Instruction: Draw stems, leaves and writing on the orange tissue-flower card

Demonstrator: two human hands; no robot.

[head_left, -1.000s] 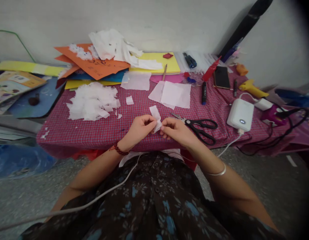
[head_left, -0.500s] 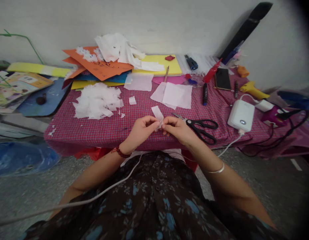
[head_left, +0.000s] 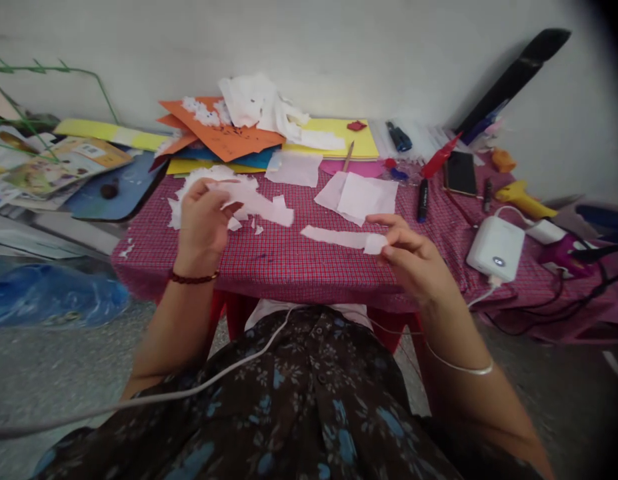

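My left hand (head_left: 203, 217) is raised over the left part of the red checked table (head_left: 289, 260) and pinches one white paper strip (head_left: 261, 203). That strip sticks out to the right, just in front of the pile of white paper scraps (head_left: 193, 190). My right hand (head_left: 411, 257) is at the table's front right and pinches the end of a second white paper strip (head_left: 343, 237), which points left. The two strips are apart. A red bead bracelet is on my left wrist, a thin bangle on my right.
White paper sheets (head_left: 359, 197) lie at mid-table. Orange, yellow and blue card sheets (head_left: 229, 137) are stacked at the back. A black marker (head_left: 423, 199), a phone (head_left: 461, 173), a white power bank (head_left: 496, 248) with cables and a yellow glue gun (head_left: 521, 197) sit on the right.
The hands, together on one small folded paper before, have pulled apart; each now holds a strip. The left hand rose up and left. The scissors are hidden behind my right hand.
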